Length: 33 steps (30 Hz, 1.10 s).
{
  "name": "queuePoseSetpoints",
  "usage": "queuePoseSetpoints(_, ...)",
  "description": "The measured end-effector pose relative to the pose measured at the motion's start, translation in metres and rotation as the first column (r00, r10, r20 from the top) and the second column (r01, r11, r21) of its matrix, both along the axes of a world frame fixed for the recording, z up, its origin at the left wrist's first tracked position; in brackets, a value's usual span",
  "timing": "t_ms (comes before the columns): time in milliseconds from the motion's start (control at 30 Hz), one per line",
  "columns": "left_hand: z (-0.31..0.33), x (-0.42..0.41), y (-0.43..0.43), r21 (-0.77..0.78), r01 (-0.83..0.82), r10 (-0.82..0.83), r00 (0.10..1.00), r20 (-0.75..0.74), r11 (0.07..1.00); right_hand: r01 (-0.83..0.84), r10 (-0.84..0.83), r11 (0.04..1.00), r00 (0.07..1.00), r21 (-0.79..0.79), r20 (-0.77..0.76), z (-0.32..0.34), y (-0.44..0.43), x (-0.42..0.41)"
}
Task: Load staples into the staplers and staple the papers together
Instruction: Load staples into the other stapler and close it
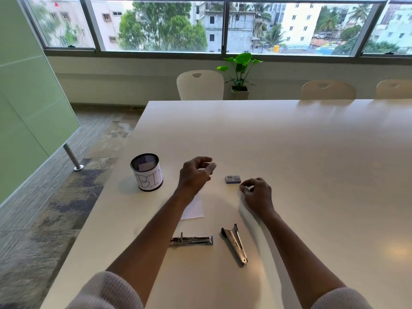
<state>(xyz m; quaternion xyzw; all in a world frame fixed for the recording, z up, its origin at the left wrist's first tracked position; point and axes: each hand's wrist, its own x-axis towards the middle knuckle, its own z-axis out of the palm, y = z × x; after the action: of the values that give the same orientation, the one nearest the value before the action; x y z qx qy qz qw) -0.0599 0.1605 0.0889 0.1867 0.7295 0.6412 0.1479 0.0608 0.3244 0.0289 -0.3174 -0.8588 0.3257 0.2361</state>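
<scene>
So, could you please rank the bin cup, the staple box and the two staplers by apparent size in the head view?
1. bin cup
2. blue stapler and black stapler, too alike to rank
3. staple box, clearly smallest

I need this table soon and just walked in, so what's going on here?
A person works at the white table. Two staplers lie untouched near them: a blue-ended stapler and a silver stapler splayed open. The right hand rests beside a small staple box, fingertips drawn together, perhaps on something too small to make out. The left hand hovers, fingers curled, its forearm crossing over a sheet of paper. A mesh cup marked BIN stands further left.
</scene>
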Motion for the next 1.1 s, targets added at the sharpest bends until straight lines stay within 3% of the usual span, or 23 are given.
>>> queuePoseSetpoints(167,0.024,0.003,-0.052,-0.026,-0.004,0.001,0.991,-0.133,1.000,-0.161,0.161,0.987,0.966,0.013,-0.201,0.032,-0.025,0.007)
queuePoseSetpoints(300,0.028,0.008,-0.092,-0.139,0.054,-0.085,0.970,-0.226,0.989,-0.251,0.194,0.948,0.943,-0.197,-0.269,0.051,-0.049,0.012)
queuePoseSetpoints(400,0.020,0.016,-0.119,-0.248,0.099,-0.166,0.950,-0.265,0.964,-0.364,0.200,0.809,0.909,-0.462,-0.366,0.055,-0.070,0.021)
queuePoseSetpoints(500,0.007,0.028,-0.143,-0.364,0.177,-0.285,0.921,-0.267,0.914,-0.435,0.210,0.670,0.888,-0.601,-0.408,0.048,-0.090,0.032)
queuePoseSetpoints(567,-0.005,0.036,-0.154,-0.474,0.207,-0.361,0.895,-0.261,0.856,-0.434,0.217,0.628,0.895,-0.646,-0.389,0.041,-0.102,0.037)
queuePoseSetpoints(700,-0.028,0.048,-0.163,-0.656,0.214,-0.484,0.835,-0.261,0.723,-0.396,0.254,0.650,0.918,-0.648,-0.305,0.028,-0.120,0.043)
queuePoseSetpoints(800,-0.042,0.055,-0.163,-0.706,0.175,-0.501,0.817,-0.285,0.687,-0.384,0.263,0.677,0.923,-0.628,-0.281,0.023,-0.130,0.046)
queuePoseSetpoints(1100,-0.054,0.069,-0.155,-0.662,0.069,-0.430,0.809,-0.400,0.747,-0.308,0.172,0.715,0.947,-0.627,-0.270,0.023,-0.139,0.055)
